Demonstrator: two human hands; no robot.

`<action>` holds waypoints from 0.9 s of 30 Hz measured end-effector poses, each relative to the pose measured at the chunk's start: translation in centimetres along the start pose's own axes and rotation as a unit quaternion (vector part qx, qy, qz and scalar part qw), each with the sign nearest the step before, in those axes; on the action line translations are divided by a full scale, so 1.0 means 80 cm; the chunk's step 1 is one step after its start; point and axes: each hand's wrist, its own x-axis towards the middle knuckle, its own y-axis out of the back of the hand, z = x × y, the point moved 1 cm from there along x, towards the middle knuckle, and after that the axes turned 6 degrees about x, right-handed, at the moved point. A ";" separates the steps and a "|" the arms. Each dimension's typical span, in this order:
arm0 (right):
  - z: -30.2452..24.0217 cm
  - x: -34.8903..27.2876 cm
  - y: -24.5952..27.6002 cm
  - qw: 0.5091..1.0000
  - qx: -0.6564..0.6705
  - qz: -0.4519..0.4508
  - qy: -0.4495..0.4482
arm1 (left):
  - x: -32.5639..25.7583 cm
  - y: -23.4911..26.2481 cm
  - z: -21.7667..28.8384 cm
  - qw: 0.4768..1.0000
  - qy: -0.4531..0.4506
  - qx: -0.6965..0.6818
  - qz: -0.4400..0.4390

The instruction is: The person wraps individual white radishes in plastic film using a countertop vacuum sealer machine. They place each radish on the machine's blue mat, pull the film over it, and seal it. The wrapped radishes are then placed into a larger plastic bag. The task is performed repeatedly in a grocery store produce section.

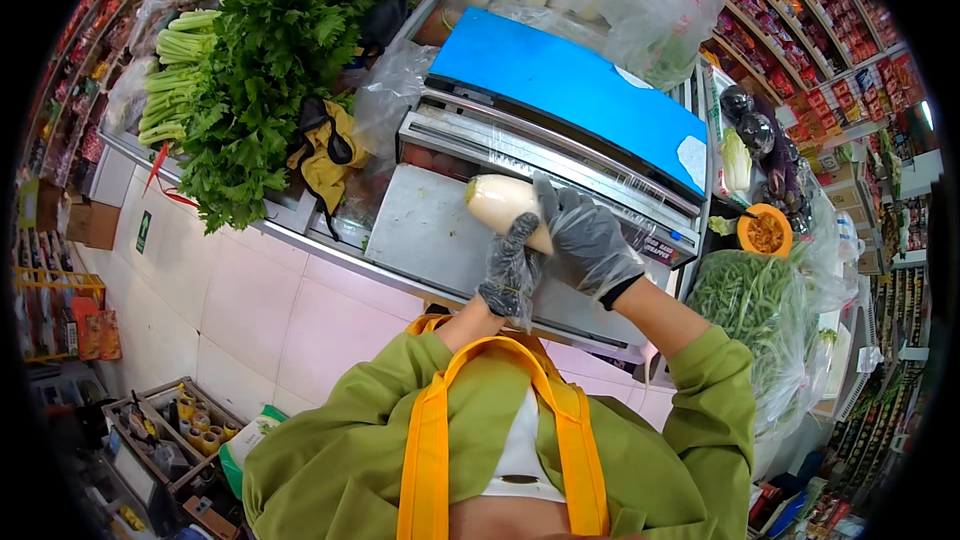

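Daikon radish: held slantwise over the metal plate of the film wrapper, by the plate's rear edge; contact beneath cannot be told.
Left hand: fingers curled around its near side, apparently for support.
Right hand: fingers grasping its right side, probably so the smooth, rounded root is steadied.
Gloves: worn on both, presumably for cleanliness.

Green sleeves, orange straps; grey gloves
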 end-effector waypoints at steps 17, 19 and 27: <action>0.240 -0.128 -0.069 0.923 0.358 0.099 -0.105 | 0.010 -0.033 -0.013 0.979 -0.134 0.084 0.132; 0.203 -0.079 -0.047 0.930 0.345 0.108 -0.067 | 0.015 -0.026 -0.016 0.970 -0.169 0.094 0.144; 0.013 0.206 0.029 0.951 0.275 0.027 0.141 | 0.018 -0.038 -0.034 0.959 -0.209 0.112 0.154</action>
